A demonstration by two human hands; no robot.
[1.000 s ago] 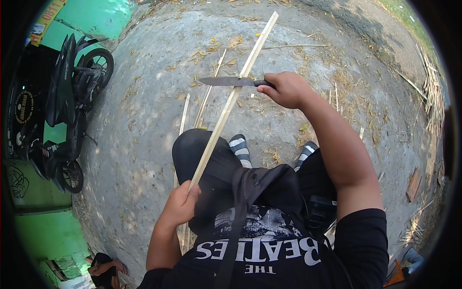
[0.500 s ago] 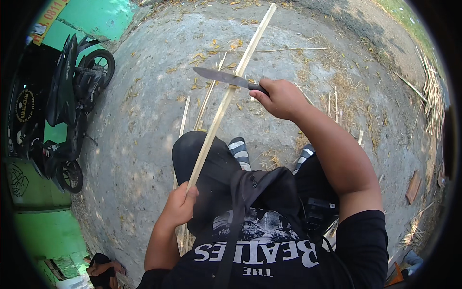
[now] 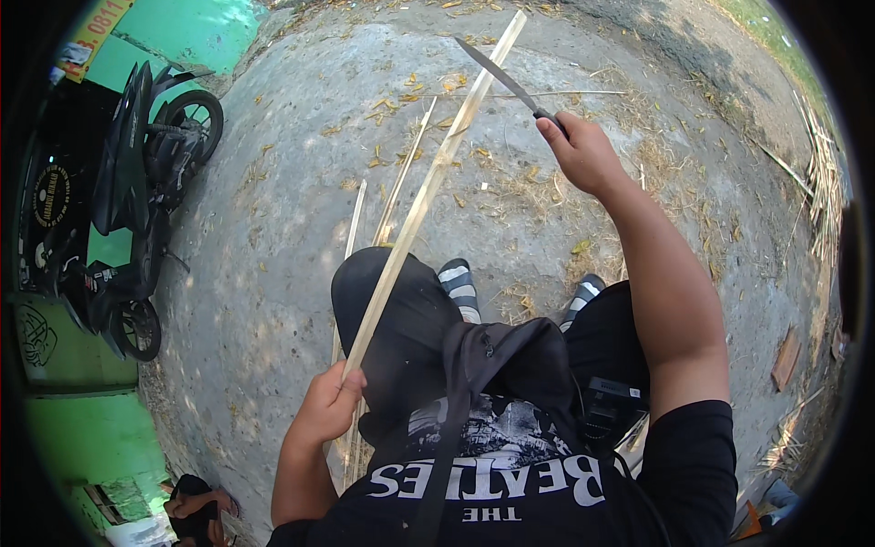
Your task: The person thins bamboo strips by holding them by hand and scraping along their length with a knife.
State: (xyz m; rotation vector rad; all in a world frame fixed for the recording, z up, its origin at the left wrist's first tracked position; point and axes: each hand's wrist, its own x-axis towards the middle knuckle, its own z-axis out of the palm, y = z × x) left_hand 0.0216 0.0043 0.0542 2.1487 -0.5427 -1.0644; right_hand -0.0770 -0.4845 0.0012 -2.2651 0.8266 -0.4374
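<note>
Grey ground [image 3: 264, 301] spreads wide, a black motorbike [image 3: 146, 191] standing at the left. A long pale stick [image 3: 422, 202] slants over the left knee [image 3: 421, 296], its lower end gripped in the left hand [image 3: 330, 403]. A knife [image 3: 503, 78], clasped in the right hand [image 3: 583, 155], crosses the stick's far part; contact is unclear.

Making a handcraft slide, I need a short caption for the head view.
Left hand grips a long pale strip while the right hand holds a knife near the strip's far end.
</note>
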